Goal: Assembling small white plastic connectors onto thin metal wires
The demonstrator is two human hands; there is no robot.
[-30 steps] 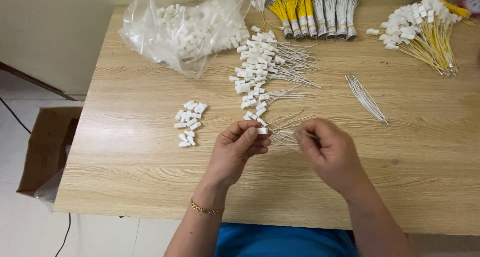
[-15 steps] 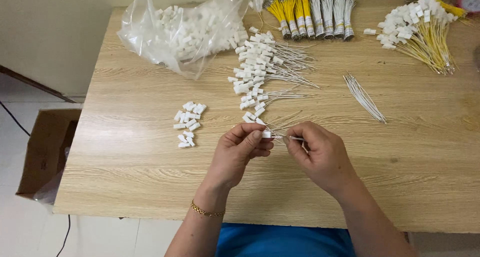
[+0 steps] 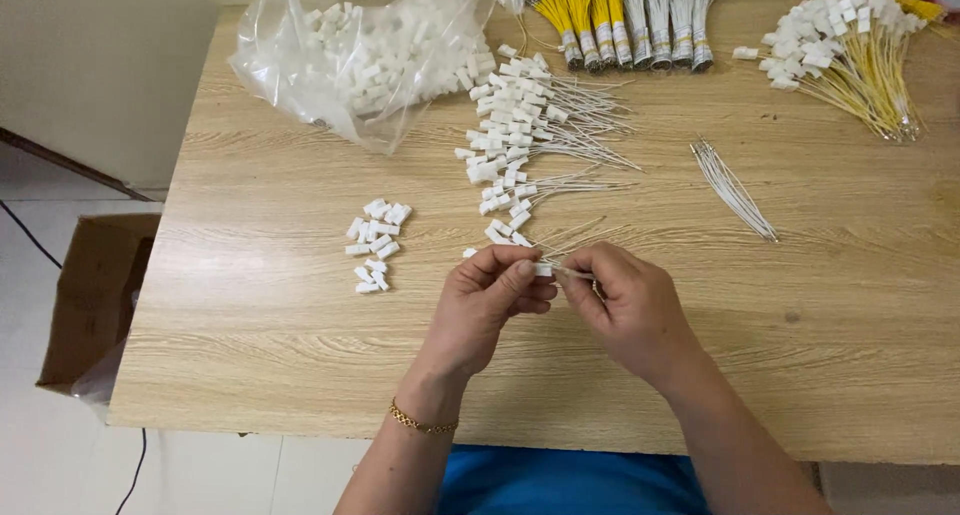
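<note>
over the wooden table (image 3: 250, 355), left hand (image 3: 490, 305) half hides a white connector (image 3: 541, 270).

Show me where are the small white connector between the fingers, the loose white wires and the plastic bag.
small white connector (image 3: 541, 270): head view, its visible middle.
loose white wires (image 3: 732, 188): head view, mid-bundle.
plastic bag (image 3: 300, 70): head view, left wall.

Bare bench (image 3: 300, 375) left of and before both hands, open for passing. Loose connector heap (image 3: 376, 243) left; wired connector pile (image 3: 520, 145) just beyond; plastic bag (image 3: 360, 65) blocking far left.
</note>
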